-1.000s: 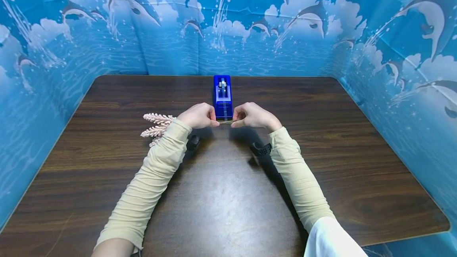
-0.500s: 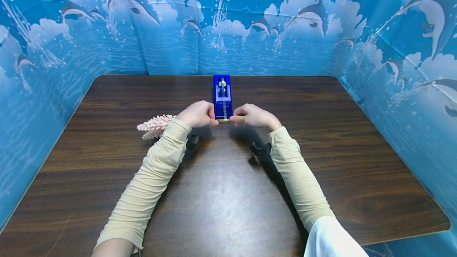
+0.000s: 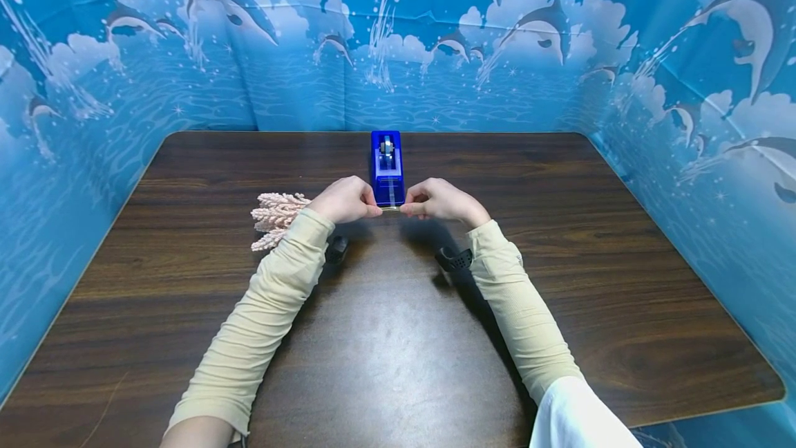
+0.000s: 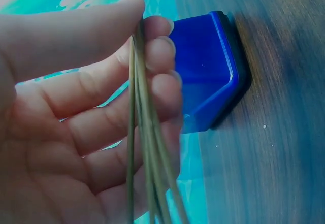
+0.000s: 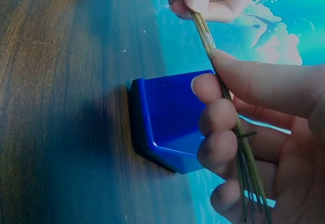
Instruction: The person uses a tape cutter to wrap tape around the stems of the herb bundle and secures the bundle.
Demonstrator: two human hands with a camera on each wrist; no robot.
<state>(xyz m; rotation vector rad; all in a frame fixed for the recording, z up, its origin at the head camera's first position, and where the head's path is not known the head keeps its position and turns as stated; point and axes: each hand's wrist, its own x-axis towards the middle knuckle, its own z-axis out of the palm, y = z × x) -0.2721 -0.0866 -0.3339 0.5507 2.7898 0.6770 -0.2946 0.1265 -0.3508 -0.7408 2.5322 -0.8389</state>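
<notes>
My left hand pinches a bundle of thin greenish stems between thumb and fingers. These belong to a bunch of pale pink flower sprigs, whose heads stick out leftward past the left wrist. At the bundle's other end, my right hand pinches the stems too, their cut ends lying across its palm in the right wrist view. A short stretch of stem shows between the hands, at the front edge of a blue tape dispenser. A clear tape strip runs down the dispenser's front to the stems.
The dark wood table has rounded back corners. A blue dolphin-print curtain hangs behind it and at both sides. Black wrist straps sit under the forearms.
The stems have come slightly away from me, up to the dispenser's front edge and the tape. The flower heads have turned about the stems, bunching together and then fanning out again.
</notes>
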